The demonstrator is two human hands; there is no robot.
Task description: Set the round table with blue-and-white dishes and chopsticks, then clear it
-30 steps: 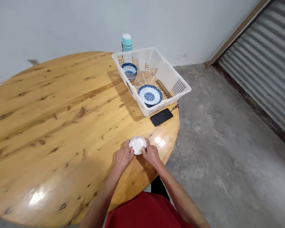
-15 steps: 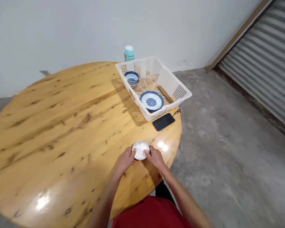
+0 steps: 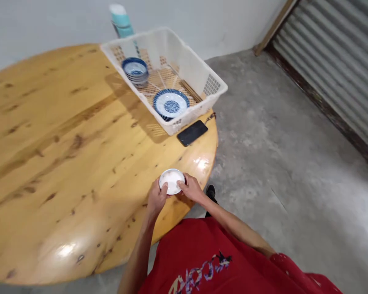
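Between my two hands is a small round white dish (image 3: 172, 179), held by its rim above the near edge of the wooden table (image 3: 88, 171). My left hand (image 3: 157, 197) grips its left side, thumb over the rim. On the opposite side my right hand (image 3: 192, 188) grips it the same way. Fingers under the dish are mostly hidden. Beyond the hands lies a black phone (image 3: 192, 133), flat on the table, touched by neither hand.
A white plastic basket (image 3: 199, 108) stands at the table's far right edge. It holds stacked blue-and-white bowls (image 3: 135, 70), stacked plates (image 3: 171, 103) and brown chopsticks (image 3: 191, 90). Behind it is a turquoise bottle (image 3: 122, 22). Concrete floor (image 3: 272, 134) lies to the right.
The camera view has tilted down and shifted right, so the basket and phone appear higher and further left. Both hands still hold the dish, and more of the red shirt shows.
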